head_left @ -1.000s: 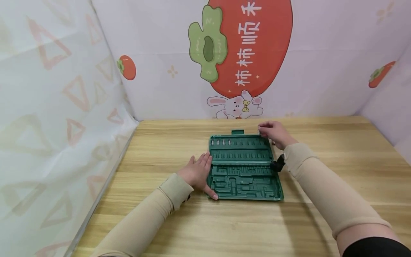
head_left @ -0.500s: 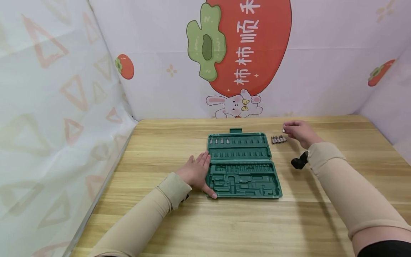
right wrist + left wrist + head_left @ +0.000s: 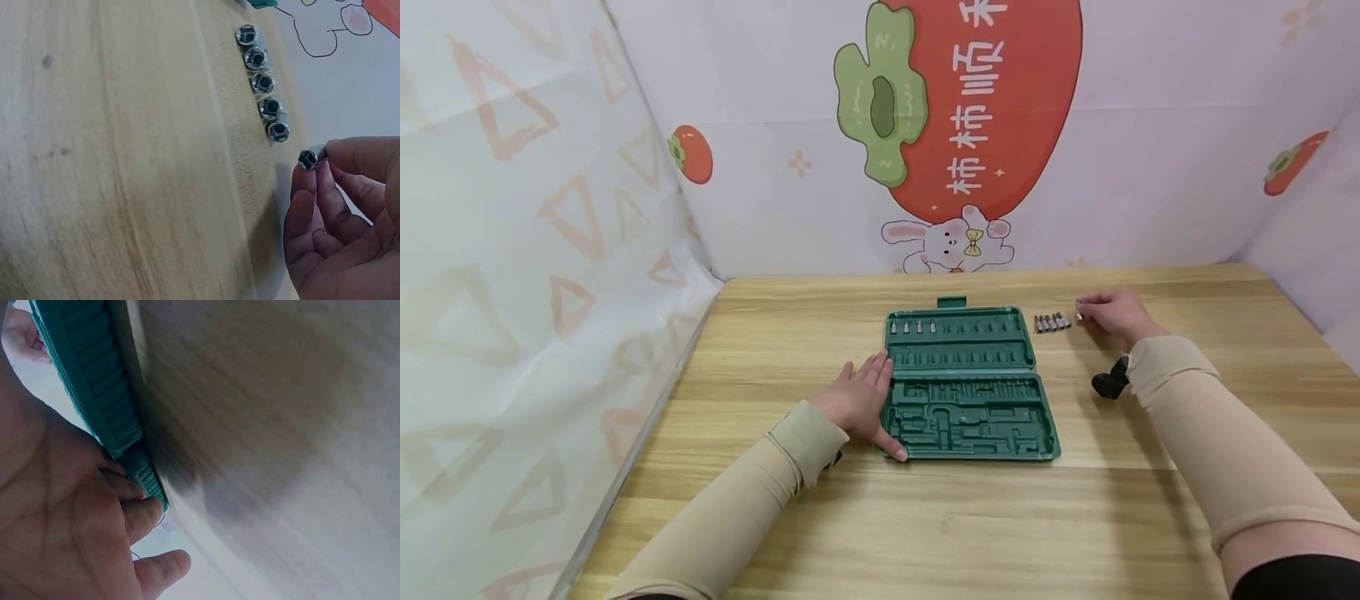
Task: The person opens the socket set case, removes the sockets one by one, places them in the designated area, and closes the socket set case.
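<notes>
Green case [image 3: 964, 373]: was laid unfolded on the desk [image 3: 970, 529].
Left hand [image 3: 859, 404]: was rested along the left edge of the green case, its fingers straight and its thumb spread apart at the near left corner.
Right hand [image 3: 1118, 315]: was held to the right of the green case, the pinched socket [image 3: 308, 159] gripped between thumb and fingers.
Pinched socket: was kept right of the green case, past the loose sockets; whether the desk was touched by it could not be told.
Loose sockets [image 3: 263, 82]: 5 were lined up side by side, just right of the green case's far half.
Stowed pieces [image 3: 907, 327]: 4 were seated in the green case's far row, at its left end.
</notes>
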`<action>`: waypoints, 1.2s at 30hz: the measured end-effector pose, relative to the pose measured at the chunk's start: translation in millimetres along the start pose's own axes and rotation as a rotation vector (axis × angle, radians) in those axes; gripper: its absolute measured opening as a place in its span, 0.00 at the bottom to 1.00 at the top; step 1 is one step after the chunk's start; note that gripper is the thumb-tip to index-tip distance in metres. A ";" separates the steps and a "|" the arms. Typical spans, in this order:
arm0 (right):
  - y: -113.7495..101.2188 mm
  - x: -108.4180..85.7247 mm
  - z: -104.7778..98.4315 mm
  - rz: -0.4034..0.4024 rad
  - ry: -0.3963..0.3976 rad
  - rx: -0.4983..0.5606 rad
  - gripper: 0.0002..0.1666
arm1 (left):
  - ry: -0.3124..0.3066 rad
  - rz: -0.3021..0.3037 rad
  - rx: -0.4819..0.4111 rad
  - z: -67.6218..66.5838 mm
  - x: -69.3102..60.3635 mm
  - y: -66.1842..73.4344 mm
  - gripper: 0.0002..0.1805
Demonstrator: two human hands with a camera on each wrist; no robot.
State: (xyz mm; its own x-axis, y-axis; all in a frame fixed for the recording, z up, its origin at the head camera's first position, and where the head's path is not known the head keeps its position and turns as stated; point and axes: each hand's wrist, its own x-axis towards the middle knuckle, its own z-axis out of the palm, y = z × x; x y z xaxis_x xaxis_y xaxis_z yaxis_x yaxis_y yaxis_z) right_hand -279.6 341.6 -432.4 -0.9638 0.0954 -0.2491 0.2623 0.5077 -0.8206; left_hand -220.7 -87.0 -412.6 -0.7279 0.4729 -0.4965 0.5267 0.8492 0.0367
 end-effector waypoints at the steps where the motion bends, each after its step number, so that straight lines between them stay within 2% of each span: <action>1: 0.5 0.6 0.8 0.008 0.003 -0.011 0.27 | -0.002 0.000 -0.001 -0.1 0.0 0.1 0.80; 9: 1.4 3.0 7.6 0.044 0.022 -0.088 0.27 | -0.008 0.007 0.004 -1.0 -0.4 1.0 0.80; 17: -2.4 0.2 11.2 0.024 0.010 -0.133 0.27 | -0.016 0.004 -0.002 -1.3 1.0 -0.3 0.80; 24: -7.7 -3.7 15.0 -0.019 0.025 -0.278 0.25 | -0.013 0.001 -0.005 -0.6 1.3 -0.3 0.80; 36: -9.8 -4.3 18.0 -0.034 0.035 -0.335 0.24 | -0.010 0.008 -0.015 -0.2 1.6 -0.4 0.81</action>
State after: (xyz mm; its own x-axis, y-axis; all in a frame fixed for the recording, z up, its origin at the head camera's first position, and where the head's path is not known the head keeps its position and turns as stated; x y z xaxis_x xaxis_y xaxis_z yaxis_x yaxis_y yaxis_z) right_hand -277.1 320.9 -432.5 -0.9742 0.0998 -0.2024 0.2054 0.7640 -0.6117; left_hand -222.1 -86.6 -413.2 -0.7190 0.4777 -0.5049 0.5260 0.8488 0.0538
